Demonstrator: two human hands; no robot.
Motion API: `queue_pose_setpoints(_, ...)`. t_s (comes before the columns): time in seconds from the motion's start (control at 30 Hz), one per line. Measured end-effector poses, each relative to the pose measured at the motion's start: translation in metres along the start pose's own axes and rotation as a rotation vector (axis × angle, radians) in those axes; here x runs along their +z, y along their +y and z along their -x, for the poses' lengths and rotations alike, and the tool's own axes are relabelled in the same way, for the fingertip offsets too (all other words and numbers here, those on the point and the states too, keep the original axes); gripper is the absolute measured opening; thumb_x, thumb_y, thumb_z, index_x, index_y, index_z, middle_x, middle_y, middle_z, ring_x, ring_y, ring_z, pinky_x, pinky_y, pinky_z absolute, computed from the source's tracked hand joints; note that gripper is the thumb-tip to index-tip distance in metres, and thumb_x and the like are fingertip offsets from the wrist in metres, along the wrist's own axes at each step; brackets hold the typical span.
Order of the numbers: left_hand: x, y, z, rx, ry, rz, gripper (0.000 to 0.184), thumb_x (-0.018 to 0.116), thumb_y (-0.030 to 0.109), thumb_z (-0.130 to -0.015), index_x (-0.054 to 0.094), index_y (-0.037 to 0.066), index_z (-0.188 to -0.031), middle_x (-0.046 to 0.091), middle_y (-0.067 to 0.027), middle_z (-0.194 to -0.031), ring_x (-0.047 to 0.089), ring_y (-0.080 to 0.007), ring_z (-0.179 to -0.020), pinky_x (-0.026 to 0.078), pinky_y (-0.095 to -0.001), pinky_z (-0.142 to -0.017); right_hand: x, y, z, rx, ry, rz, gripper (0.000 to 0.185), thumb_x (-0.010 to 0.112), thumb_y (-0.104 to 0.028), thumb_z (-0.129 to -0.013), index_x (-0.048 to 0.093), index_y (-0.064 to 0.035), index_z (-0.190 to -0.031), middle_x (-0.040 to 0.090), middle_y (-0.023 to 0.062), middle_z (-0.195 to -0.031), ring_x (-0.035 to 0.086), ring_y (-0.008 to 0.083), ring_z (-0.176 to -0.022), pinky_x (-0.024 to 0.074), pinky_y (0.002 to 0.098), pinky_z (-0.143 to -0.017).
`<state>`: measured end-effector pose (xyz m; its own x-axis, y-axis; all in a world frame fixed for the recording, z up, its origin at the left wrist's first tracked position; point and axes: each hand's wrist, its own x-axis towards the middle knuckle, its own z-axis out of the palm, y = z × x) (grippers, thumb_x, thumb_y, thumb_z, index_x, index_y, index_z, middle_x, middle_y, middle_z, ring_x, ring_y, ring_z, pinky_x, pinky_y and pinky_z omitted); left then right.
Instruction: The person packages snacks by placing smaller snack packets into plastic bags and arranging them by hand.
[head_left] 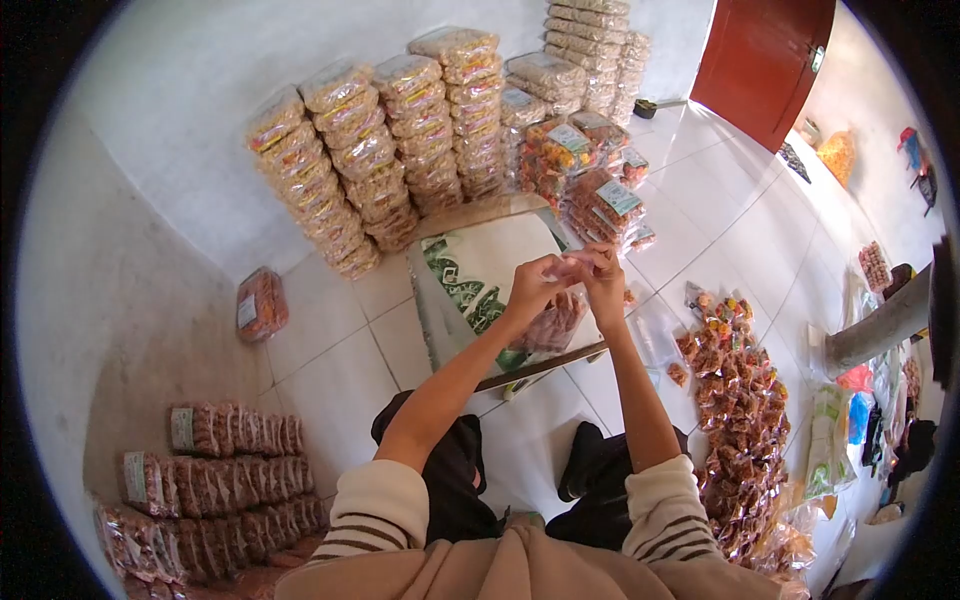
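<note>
Left grip (535,285) and right grip (602,278) close together, both clamped on gathered top of clear bag (552,328). Bag, dark contents inside, at 4 o'clock on low surface (505,250), near its edge. Possible trouble: uneven pinch lets mouth gape, contents spill to floor; hard tug splits thin film; right grip straying toward 1 o'clock knocks stacked packs (618,195). Exact fingertip placement too small to tell.
</note>
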<state>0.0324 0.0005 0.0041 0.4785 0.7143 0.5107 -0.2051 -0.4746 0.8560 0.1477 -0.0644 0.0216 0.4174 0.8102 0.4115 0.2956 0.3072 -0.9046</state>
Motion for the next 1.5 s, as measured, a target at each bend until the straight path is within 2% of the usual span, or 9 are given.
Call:
queue_pose_setpoints(0.1, -0.010, 0.007, -0.003, -0.300, -0.149, 0.020, 0.020, 0.070, 0.018, -0.072, 0.061, 0.001, -0.077, 0.059, -0.0005, -0.069, 0.052, -0.0056, -0.065, 0.043, -0.0211, -0.063, -0.015, 0.019, 0.009, 0.039, -0.048, -0.134, 0.027, 0.064, -0.012, -0.076, 0.058, -0.0001, -0.100, 0.054, 0.0061, -0.106, 0.049, 0.0134, -0.095, 0.0402, 0.0273, -0.082)
queue_pose_setpoints(0.17, -0.012, 0.003, -0.006, -0.275, -0.153, 0.013, 0.020, 0.070, 0.019, -0.072, 0.061, 0.001, -0.077, 0.059, -0.0004, -0.069, 0.052, -0.0053, -0.065, 0.042, -0.0207, -0.062, -0.017, 0.032, 0.021, 0.123, -0.135, -0.308, 0.033, 0.064, -0.016, -0.077, 0.054, -0.0012, -0.106, 0.055, 0.0074, -0.102, 0.051, 0.0141, -0.096, 0.0395, 0.0277, -0.084)
queue_pose_setpoints(0.27, -0.016, 0.004, -0.007, -0.323, -0.170, 0.032, 0.020, 0.070, 0.019, -0.072, 0.061, 0.002, -0.077, 0.060, -0.0006, -0.071, 0.053, -0.0055, -0.066, 0.043, -0.0210, -0.062, -0.015, 0.053, 0.031, 0.189, -0.184, -0.044, 0.029, 0.063, -0.017, -0.078, 0.055, -0.0005, -0.100, 0.058, 0.0075, -0.095, 0.053, 0.0138, -0.094, 0.0407, 0.0279, -0.082)
queue_pose_setpoints(0.33, -0.018, -0.004, -0.014, -0.172, -0.133, -0.064, 0.020, 0.070, 0.020, -0.072, 0.061, 0.003, -0.077, 0.061, -0.0008, -0.071, 0.053, -0.0058, -0.066, 0.042, -0.0213, -0.061, -0.007, 0.055, 0.034, 0.188, -0.123, -0.068, 0.021, 0.061, -0.016, -0.079, 0.056, 0.0003, -0.093, 0.060, 0.0070, -0.087, 0.055, 0.0142, -0.087, 0.0413, 0.0274, -0.080)
queue_pose_setpoints(0.53, -0.008, 0.006, -0.008, -0.215, -0.139, -0.181, 0.020, 0.069, 0.019, -0.072, 0.060, 0.002, -0.076, 0.060, -0.0026, -0.069, 0.051, -0.0048, -0.064, 0.042, -0.0221, -0.057, 0.018, 0.042, 0.045, 0.035, 0.267, 0.098, 0.017, 0.053, -0.013, -0.084, 0.053, 0.0028, -0.077, 0.051, 0.0097, -0.072, 0.050, 0.0173, -0.068, 0.0398, 0.0275, -0.065)
queue_pose_setpoints(0.67, 0.008, 0.005, 0.000, 0.005, 0.033, -0.135, 0.024, 0.070, 0.019, -0.070, 0.057, 0.000, -0.073, 0.057, -0.0040, -0.061, 0.050, -0.0080, -0.051, 0.040, -0.0245, -0.046, 0.031, 0.041, 0.047, 0.065, 0.422, 0.108, 0.020, 0.049, -0.012, -0.086, 0.047, 0.0032, -0.073, 0.045, 0.0111, -0.070, 0.046, 0.0203, -0.063, 0.0394, 0.0310, -0.059)
queue_pose_setpoints(0.87, 0.002, 0.004, 0.002, -0.006, 0.077, -0.287, 0.026, 0.069, 0.024, -0.071, 0.056, 0.001, -0.073, 0.057, -0.0090, -0.073, 0.055, -0.0164, -0.066, 0.043, -0.0294, -0.061, 0.029, 0.050, 0.045, 0.109, 0.460, 0.012, 0.023, 0.047, -0.013, -0.088, 0.046, 0.0023, -0.072, 0.044, 0.0104, -0.071, 0.045, 0.0201, -0.062, 0.0382, 0.0307, -0.058)
queue_pose_setpoints(1.17, 0.012, -0.003, 0.013, 0.280, 0.261, -0.642, 0.025, 0.067, 0.018, -0.070, 0.049, 0.003, -0.063, 0.050, -0.0094, -0.063, 0.047, -0.0279, -0.064, 0.036, -0.0390, -0.060, 0.029, 0.051, 0.043, 0.098, 0.467, 0.021, 0.028, 0.047, -0.018, -0.089, 0.046, 0.0018, -0.069, 0.042, 0.0097, -0.068, 0.042, 0.0199, -0.061, 0.0355, 0.0311, -0.058)
queue_pose_setpoints(1.5, 0.032, -0.011, 0.021, 0.064, 0.283, -0.681, 0.026, 0.061, 0.023, -0.078, 0.045, 0.004, -0.067, 0.047, -0.0071, -0.066, 0.045, -0.0253, -0.066, 0.032, -0.0369, -0.066, 0.015, 0.058, 0.043, 0.178, 0.380, 0.230, 0.031, 0.050, -0.029, -0.086, 0.053, -0.0015, -0.072, 0.051, 0.0109, -0.072, 0.045, 0.0257, -0.074, 0.0342, 0.0365, -0.071)
